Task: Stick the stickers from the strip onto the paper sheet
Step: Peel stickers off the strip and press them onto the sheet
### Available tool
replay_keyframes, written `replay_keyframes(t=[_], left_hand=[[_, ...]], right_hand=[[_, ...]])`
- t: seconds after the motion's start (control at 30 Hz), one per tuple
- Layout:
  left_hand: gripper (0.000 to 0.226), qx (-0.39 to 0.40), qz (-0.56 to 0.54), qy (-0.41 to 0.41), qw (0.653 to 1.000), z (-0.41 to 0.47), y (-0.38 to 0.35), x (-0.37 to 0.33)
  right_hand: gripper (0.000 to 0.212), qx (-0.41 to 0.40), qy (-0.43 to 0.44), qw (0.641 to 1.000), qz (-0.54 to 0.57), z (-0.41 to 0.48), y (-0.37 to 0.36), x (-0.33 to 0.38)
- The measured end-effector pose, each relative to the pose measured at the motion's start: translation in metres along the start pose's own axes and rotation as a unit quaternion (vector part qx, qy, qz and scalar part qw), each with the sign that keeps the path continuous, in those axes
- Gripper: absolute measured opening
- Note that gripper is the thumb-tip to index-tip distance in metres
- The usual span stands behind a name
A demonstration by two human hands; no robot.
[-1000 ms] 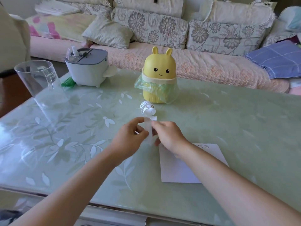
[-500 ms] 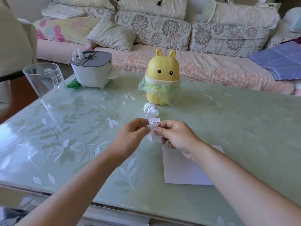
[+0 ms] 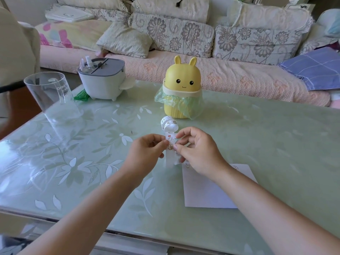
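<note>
A person's left hand (image 3: 147, 153) is pinching the left edge of a narrow white sticker strip printed with small cartoon figures (image 3: 170, 139), thumb and forefinger closed on it. The right hand (image 3: 197, 153) is gripping the strip's right edge, its curled forefinger and thumb meeting the paper beside two of the stickers. The strip is hanging upright between the two hands above the middle of the pale green, leaf-patterned glass table (image 3: 266, 137). Its far end is curling into a loose roll above the fingers, and its bare lower end is dangling below them.

A white rectangular paper sheet (image 3: 207, 192) is lying flat toward the table's near edge, right of centre, partly under the right forearm. Two small stickers (image 3: 187, 165) are sitting along its far edge, one at each corner.

A yellow rabbit-eared plastic bin lined with a green bag (image 3: 181, 89) is standing toward the far edge, a grey-lidded white container (image 3: 103, 81) is occupying the far left corner, and a clear plastic cup (image 3: 49, 94) is standing at the left edge.
</note>
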State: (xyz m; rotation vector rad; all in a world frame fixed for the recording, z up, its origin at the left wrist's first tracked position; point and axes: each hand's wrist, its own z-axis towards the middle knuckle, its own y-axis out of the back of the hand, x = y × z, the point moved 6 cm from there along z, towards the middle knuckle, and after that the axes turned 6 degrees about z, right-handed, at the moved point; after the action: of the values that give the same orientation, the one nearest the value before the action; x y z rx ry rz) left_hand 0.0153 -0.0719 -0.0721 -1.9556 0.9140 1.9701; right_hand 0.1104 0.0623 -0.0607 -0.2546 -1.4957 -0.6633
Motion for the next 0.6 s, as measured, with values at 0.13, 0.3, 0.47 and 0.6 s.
replay_keyframes(t=[0.13,0.3,0.47,0.6], left_hand=[[0.017,0.011,0.017,0.012,1.000,-0.002,-0.002,-0.001],[0.025,0.009,0.043,0.018,0.999,-0.004,-0.003,-0.002],[0.024,0.017,0.018,0.050,0.998,-0.006,-0.004,0.000],[0.021,0.021,-0.011,0.076,0.997,-0.006,-0.004,0.001]], right_hand=[[0.016,-0.019,0.044,0.997,-0.061,0.000,0.003,0.000],[0.010,-0.021,0.117,0.979,-0.164,-0.008,0.002,0.015],[0.013,-0.050,0.194,0.947,-0.249,-0.015,-0.001,0.024],[0.012,-0.069,0.237,0.928,-0.278,-0.016,-0.004,0.025]])
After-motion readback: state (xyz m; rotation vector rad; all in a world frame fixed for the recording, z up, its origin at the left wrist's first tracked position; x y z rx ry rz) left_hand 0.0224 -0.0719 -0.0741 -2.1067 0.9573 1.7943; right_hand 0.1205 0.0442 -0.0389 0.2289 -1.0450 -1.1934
